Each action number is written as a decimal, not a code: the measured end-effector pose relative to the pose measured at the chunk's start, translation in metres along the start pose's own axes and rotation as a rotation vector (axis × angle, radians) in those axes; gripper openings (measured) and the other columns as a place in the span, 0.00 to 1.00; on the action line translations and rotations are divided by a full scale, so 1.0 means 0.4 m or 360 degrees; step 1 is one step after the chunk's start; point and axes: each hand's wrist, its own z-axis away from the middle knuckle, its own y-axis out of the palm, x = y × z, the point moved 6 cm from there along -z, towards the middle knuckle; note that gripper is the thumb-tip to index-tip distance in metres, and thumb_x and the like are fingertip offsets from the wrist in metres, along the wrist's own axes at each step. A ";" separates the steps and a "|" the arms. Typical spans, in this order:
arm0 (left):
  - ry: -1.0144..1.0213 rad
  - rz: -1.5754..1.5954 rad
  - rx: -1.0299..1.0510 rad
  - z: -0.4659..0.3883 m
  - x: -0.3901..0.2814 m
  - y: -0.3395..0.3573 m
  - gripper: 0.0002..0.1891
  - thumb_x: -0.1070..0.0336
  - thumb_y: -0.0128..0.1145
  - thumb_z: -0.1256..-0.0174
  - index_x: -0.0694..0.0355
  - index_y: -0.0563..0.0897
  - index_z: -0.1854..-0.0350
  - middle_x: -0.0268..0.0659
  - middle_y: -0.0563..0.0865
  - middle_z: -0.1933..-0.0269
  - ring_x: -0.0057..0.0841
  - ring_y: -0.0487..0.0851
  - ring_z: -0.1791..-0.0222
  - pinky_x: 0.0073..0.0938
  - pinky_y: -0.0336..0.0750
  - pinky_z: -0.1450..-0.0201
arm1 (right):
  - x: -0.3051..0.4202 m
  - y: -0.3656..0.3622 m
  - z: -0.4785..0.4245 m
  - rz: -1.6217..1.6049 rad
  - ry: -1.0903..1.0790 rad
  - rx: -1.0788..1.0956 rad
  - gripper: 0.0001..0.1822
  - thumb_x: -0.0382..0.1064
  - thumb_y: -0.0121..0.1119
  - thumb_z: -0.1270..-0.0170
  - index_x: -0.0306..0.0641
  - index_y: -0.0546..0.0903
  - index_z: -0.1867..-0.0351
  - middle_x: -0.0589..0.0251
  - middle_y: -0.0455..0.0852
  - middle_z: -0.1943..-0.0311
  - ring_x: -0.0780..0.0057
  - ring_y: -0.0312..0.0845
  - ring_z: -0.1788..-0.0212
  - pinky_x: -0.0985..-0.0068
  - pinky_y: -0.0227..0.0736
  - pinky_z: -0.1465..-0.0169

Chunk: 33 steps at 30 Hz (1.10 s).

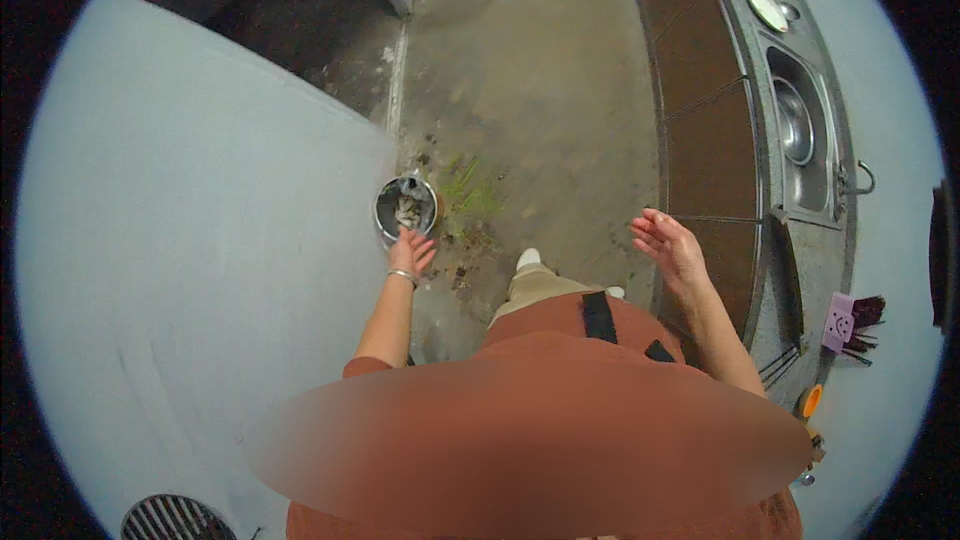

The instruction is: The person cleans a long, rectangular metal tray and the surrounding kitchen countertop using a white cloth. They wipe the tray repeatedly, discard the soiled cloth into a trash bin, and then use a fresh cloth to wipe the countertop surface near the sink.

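Note:
My left hand [412, 249], with a bracelet at its wrist, is over the near rim of a round bin [379, 214]. Its fingers are spread, and no held thing shows in it. Inside the bin lies pale, crumpled waste [409, 208]. Green plant bits [471, 191] and dark crumbs of dirt [461, 274] are scattered on the floor just right of the bin. My right hand [670, 244] hangs in the air near the brown cabinet fronts, fingers slightly curled and apart, holding nothing that I can see.
At right runs a grey counter [814, 255] with a steel sink [821, 199] holding a metal bowl [793, 120]. Plates [766, 9] lie beyond it. A purple holder [838, 322] with dark utensils stands at the wall. On the left is a pale wall [225, 225], with a doorway past its end.

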 end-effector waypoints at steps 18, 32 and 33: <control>-0.0130 0.0477 0.1787 0.626 -0.102 0.689 0.38 0.33 0.32 0.30 0.59 0.58 0.28 0.43 0.59 0.27 0.42 0.54 0.26 0.55 0.55 0.29 | 0.055 -0.081 0.037 -0.0533 -0.0072 0.0297 0.24 0.50 0.43 0.25 0.31 0.73 0.43 0.50 0.80 0.47 0.63 0.77 0.44 0.67 0.75 0.41; 0.0004 0.0345 0.0846 0.522 0.267 0.621 0.21 0.49 0.44 0.26 0.62 0.80 0.61 0.42 0.84 0.54 0.31 0.81 0.55 0.29 0.78 0.54 | 0.023 -0.427 0.087 -0.0714 -0.0051 0.0084 0.12 0.44 0.51 0.28 0.37 0.77 0.56 0.62 0.82 0.62 0.73 0.79 0.59 0.72 0.77 0.51; 0.0080 0.0312 0.0803 0.552 0.276 0.625 0.22 0.46 0.43 0.26 0.62 0.80 0.58 0.42 0.84 0.53 0.31 0.80 0.55 0.29 0.77 0.53 | 0.010 -0.420 0.077 -0.0711 0.0029 0.0075 0.12 0.45 0.51 0.28 0.37 0.77 0.57 0.62 0.82 0.62 0.72 0.79 0.59 0.71 0.77 0.52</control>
